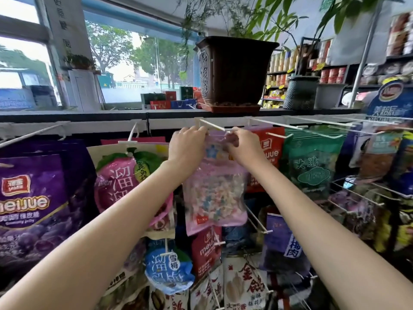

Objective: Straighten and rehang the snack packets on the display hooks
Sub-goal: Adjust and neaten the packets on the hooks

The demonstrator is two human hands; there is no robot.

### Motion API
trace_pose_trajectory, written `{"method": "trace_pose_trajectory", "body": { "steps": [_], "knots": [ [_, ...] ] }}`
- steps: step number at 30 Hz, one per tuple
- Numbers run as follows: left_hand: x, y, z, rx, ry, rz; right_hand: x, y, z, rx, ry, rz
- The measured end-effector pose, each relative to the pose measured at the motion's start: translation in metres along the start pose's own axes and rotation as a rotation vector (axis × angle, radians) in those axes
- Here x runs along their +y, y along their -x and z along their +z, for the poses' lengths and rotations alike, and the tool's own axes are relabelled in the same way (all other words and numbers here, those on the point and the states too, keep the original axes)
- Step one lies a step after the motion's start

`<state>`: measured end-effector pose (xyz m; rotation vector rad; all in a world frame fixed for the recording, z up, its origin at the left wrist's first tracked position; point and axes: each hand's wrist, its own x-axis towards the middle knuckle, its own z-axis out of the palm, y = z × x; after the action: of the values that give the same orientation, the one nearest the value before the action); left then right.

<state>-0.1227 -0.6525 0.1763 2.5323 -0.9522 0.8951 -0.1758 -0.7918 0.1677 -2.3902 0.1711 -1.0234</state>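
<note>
Up at the top row of the rack, both hands pinch the upper edge of a pink see-through snack packet: the left hand at its left corner, the right hand at its right, just beneath a white display hook, between a plum packet and a red packet.

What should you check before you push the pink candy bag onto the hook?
1. Left hand pinches the pink packet by its top: ok.
2. Right hand pinches the top too: ok.
3. Packet hangs straight: ok.
4. Packet's hole lined up with the white hook: cannot tell, fingers hide it.
5. Hook free of other packets: cannot tell.
</note>
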Motion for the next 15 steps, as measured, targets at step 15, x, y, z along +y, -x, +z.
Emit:
{"method": "trace_pose_trajectory", "body": {
  "steps": [15],
  "knots": [
    [-0.016, 0.054, 0.060, -0.299, -0.239, 0.273, 0.038, 0.051, 0.052, -0.445, 0.209, 0.032]
  ]
}}
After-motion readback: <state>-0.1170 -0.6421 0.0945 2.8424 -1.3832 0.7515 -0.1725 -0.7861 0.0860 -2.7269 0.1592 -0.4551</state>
